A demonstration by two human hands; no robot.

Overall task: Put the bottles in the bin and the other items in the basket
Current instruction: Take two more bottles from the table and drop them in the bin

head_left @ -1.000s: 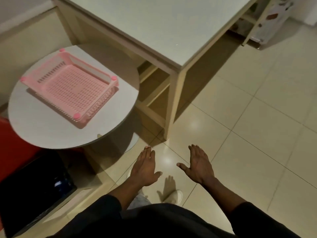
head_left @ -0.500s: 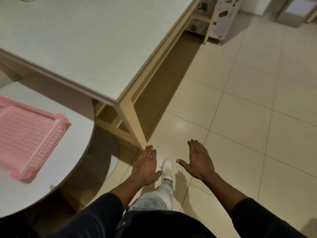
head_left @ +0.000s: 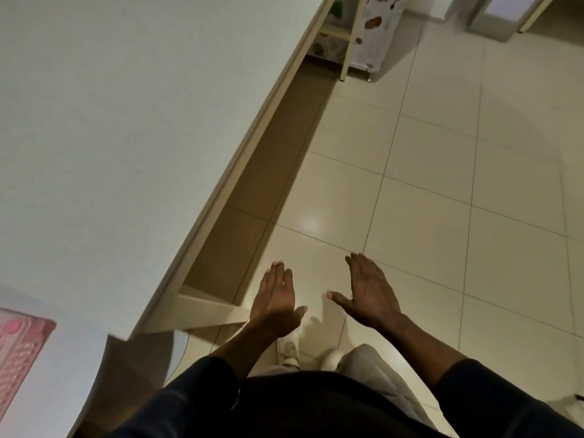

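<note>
Only a corner of the pink slotted basket (head_left: 19,349) shows at the lower left edge, lying on the round white table (head_left: 57,396). My left hand (head_left: 276,303) hovers flat over the floor, fingers apart, holding nothing. My right hand (head_left: 369,295) is held out beside it, palm turned inward, thumb spread, also holding nothing. No bottles, bin or other items are in view.
A large white table (head_left: 126,121) with a pale wooden frame fills the upper left, its edge running diagonally down to a corner near my left hand. Tiled floor (head_left: 458,200) spreads to the right. A patterned cabinet (head_left: 376,36) stands at the top.
The view has swung right and forward along the big table. The basket and round table have slid almost out of frame at left, the dark bin has gone from view. Both hands stay open.
</note>
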